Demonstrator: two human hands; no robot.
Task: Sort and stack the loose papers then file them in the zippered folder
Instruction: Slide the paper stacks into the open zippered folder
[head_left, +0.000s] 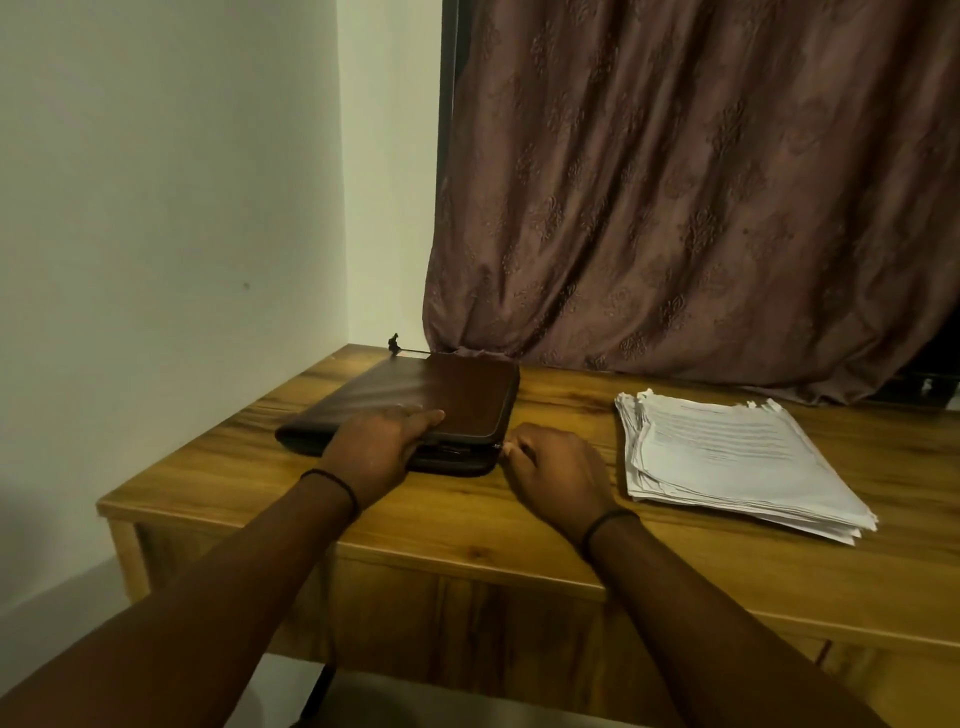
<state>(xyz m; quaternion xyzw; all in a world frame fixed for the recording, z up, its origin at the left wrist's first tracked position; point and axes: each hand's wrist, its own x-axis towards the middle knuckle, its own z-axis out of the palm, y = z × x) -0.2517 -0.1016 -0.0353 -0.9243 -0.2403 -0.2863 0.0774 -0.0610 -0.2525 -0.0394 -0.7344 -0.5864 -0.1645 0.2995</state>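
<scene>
A dark brown zippered folder (447, 395) lies flat on the left part of the wooden table (467, 514). My left hand (382, 447) lies on the folder's near edge, fingers stretched over its cover and thumb at the side. At the folder's near right corner my right hand (550, 467) pinches the small zipper pull; the zip there looks slightly parted. A stack of printed white papers (727, 457) sits on the table to the right, its edges a little uneven, about a hand's width from my right hand.
A brown patterned curtain (701, 197) hangs behind the table and brushes its back edge. A white wall (156, 208) borders the table on the left. A small dark object with a thin cord (395, 344) sits behind the folder.
</scene>
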